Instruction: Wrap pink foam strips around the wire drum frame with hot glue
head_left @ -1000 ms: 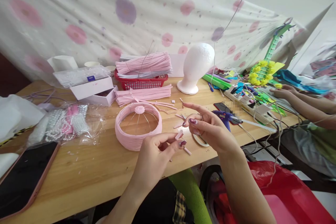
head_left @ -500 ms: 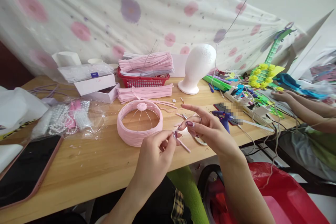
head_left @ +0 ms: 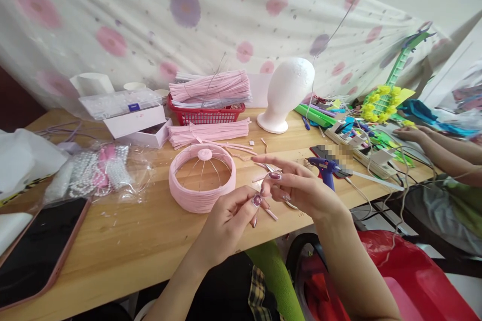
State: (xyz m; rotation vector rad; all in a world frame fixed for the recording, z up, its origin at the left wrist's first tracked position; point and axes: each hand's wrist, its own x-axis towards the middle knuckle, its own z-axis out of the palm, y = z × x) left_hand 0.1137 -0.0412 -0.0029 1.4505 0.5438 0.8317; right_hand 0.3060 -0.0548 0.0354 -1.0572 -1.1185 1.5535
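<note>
Over the front edge of the table, my left hand (head_left: 230,223) pinches thumb against forefinger. What sits in the pinch is too small and hidden to make out. My right hand (head_left: 307,188) meets it at the fingertips, its thumb bent in and its forefinger stretched out to the left; whatever it grips is hidden too. Just left of the hands stands a pink wrapped ring frame (head_left: 201,203) with thin wire spokes running to a round pink hub (head_left: 204,154). Beneath the fingers lie a short pink strip (head_left: 271,214) and partly covered scissors (head_left: 269,168).
A blue glue gun (head_left: 324,166) rests right of my hands by a power strip (head_left: 380,160) with trailing cords. Behind are a foam head (head_left: 289,93), a red basket (head_left: 205,115) and pink stems (head_left: 211,132). A phone (head_left: 41,251) lies left; a co-worker's arms (head_left: 448,148) reach in at right.
My fingertips have shifted slightly right and stay together. The right fingers have changed their bend a little. The whole view has moved slightly; the things on the table keep their places.
</note>
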